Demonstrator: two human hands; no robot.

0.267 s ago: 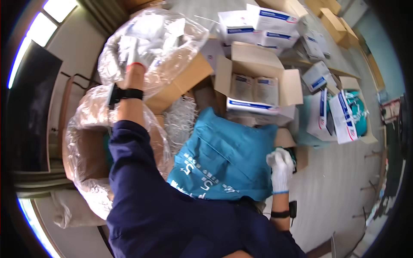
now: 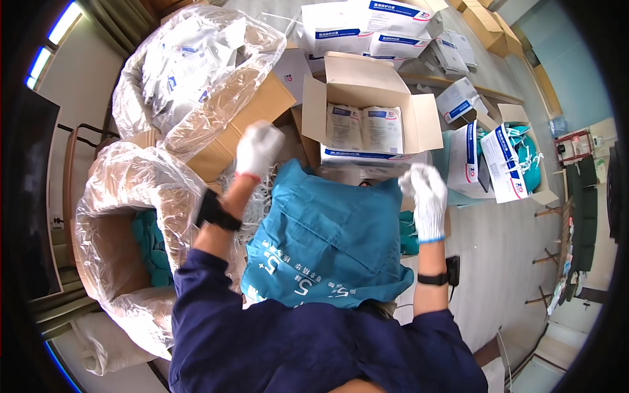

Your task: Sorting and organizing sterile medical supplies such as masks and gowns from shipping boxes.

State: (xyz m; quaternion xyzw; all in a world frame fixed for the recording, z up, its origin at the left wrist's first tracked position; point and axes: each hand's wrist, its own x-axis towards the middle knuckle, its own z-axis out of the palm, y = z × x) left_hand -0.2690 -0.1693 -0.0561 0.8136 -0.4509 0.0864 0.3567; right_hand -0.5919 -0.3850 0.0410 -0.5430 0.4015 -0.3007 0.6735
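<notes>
My left hand [image 2: 261, 149], in a white knit glove, is closed in the air above a brown carton flap [image 2: 259, 108] and white shredded strips [image 2: 255, 216]. Its fingers are slightly smeared, and whatever they may hold is hidden. At the upper right corner of a teal cloth with white print [image 2: 327, 229], spread in front of me, is my right hand [image 2: 424, 196]. It wears the same kind of glove, with fingers curled in; I cannot make out what is in them. Teal folded pieces [image 2: 409, 234] show just below that hand, partly behind the cloth.
Ahead stands an open white carton [image 2: 367, 157] with two packs inside. Plastic-lined boxes hold white packets [image 2: 187, 69] at the far left and teal pieces [image 2: 152, 252] nearer. White boxes [image 2: 400, 19] stand behind; small open boxes [image 2: 508, 164] with teal masks sit at right.
My left hand has come out of the bag of white packets, back toward me and to the right. My right hand has risen from beside the cloth to its upper corner.
</notes>
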